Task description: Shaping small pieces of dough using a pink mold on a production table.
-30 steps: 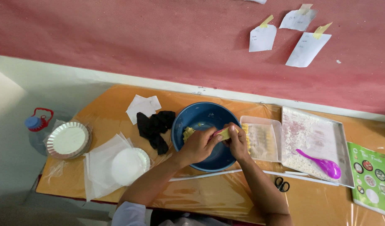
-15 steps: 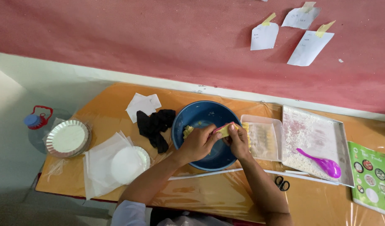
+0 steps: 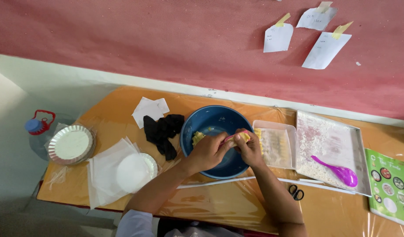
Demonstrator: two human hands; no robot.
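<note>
Both hands (image 3: pixel 230 147) pinch yellow dough (image 3: pixel 239 138) over blue bowl (image 3: pixel 210 120).

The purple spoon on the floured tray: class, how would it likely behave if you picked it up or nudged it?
The purple spoon looks plastic, so probably light and stiff. Its rounded bowl may rock or slide on the floured tray. Flour might cling, making it dusty rather than slippery.

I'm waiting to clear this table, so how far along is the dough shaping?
Done: several yellow pieces lie in the clear container. In hand: the left hand and right hand press one yellow lump over the blue bowl. Left: more yellow dough sits in the bowl, and the purple spoon lies unused on the floured tray.
</note>
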